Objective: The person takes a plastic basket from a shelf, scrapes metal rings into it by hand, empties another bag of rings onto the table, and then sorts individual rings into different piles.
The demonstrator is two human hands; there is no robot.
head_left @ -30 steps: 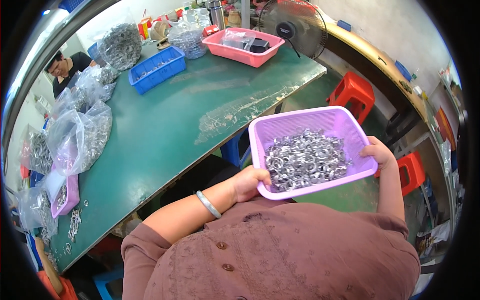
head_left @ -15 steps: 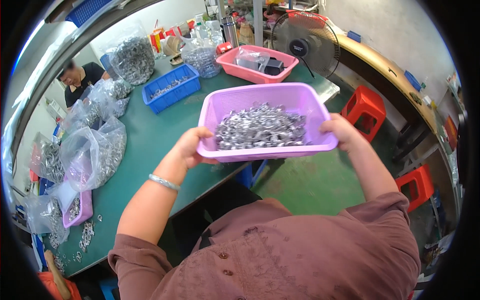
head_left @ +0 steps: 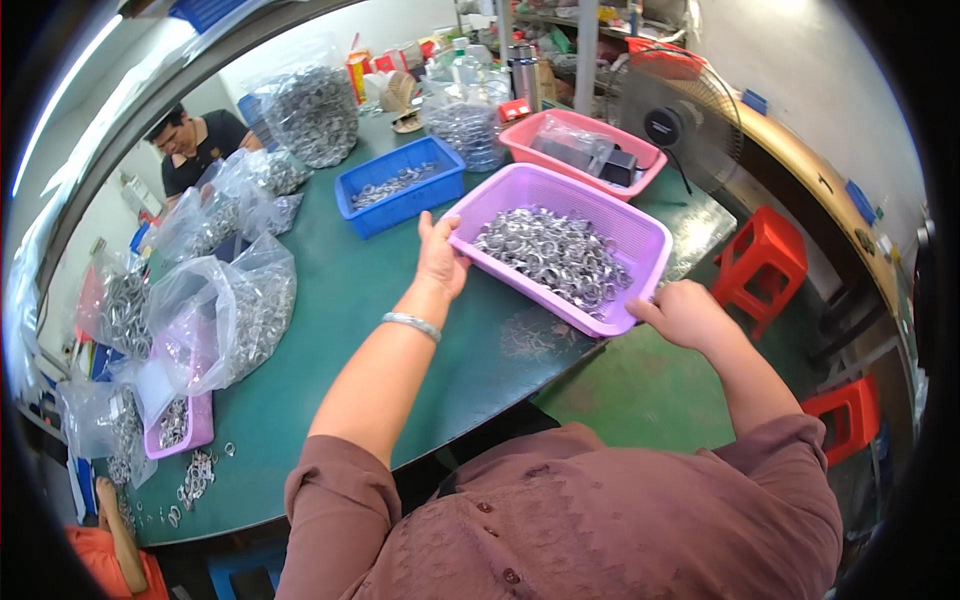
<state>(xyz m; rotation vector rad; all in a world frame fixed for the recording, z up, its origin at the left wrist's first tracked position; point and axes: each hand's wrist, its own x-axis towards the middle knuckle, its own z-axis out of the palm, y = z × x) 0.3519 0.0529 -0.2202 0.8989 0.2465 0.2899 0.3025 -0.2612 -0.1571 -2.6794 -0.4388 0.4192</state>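
A purple plastic basket with small silver metal rings heaped in it is at the table's right end, turned at an angle. At its left corner my left hand, with a pale bangle on the wrist, has its thumb at the rim and a finger pointing up beside it. My right hand is closed on the near right corner, thumb over the rim. Whether the basket's underside fully touches the table I cannot tell. Scattered metal scraps lie on the table close to its front side.
Behind the basket stand a blue crate with metal pieces and a pink basket. Bags of metal parts crowd the green table's left side. A person sits beyond; another person's arm shows lower left. Red stools stand right.
The basket has moved away from me and to the right, over the table, and has turned so its right end is nearer. Both hands have moved with it.
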